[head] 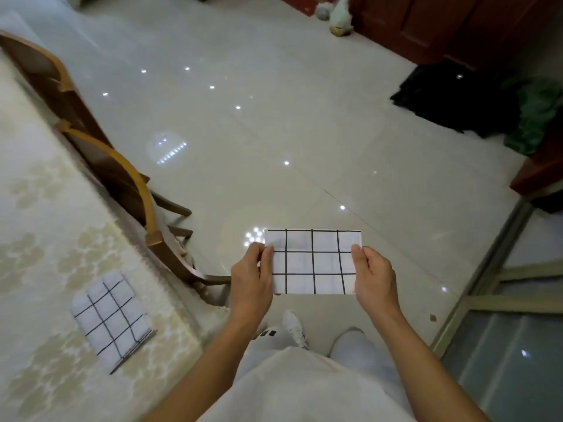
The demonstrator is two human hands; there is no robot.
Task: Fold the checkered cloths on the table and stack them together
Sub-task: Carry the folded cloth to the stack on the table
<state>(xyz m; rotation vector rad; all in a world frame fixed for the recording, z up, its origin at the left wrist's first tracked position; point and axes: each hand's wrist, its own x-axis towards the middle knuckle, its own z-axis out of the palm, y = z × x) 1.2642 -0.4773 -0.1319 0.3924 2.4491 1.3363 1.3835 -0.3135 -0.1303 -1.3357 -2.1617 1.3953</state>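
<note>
Our left hand (251, 277) pinches the left short edge of the held cloth (313, 263), and our right hand (376, 275) pinches the right short edge. Both grips are closed on this one cloth, which is stretched flat between them. Its long axis runs left to right from one grip to the other, and its far long edge points away from us. It is a neat folded rectangle with the black grid facing up. We hold it in the air in front of our body, over the floor (274, 132) and clear of the counter (45, 208).

The relation that matters is sideways. The second cloth (111, 321) lies folded on the counter, to the left of both grips and lower in the view, close to the counter's near corner. Our left hand is the nearer one, and the right is well apart from it. The second cloth's long axis slants across the counter, so it does not line up with the cloth we hold. The two look about the same size.

We judge the fold done and the stacking not yet done. The move would carry the held cloth left, over the counter's edge, and turn it to match that slant before laying it down. A wooden chair (115, 169) stands at the counter's edge, just left of our left hand, and the carry has to pass near it.
</note>
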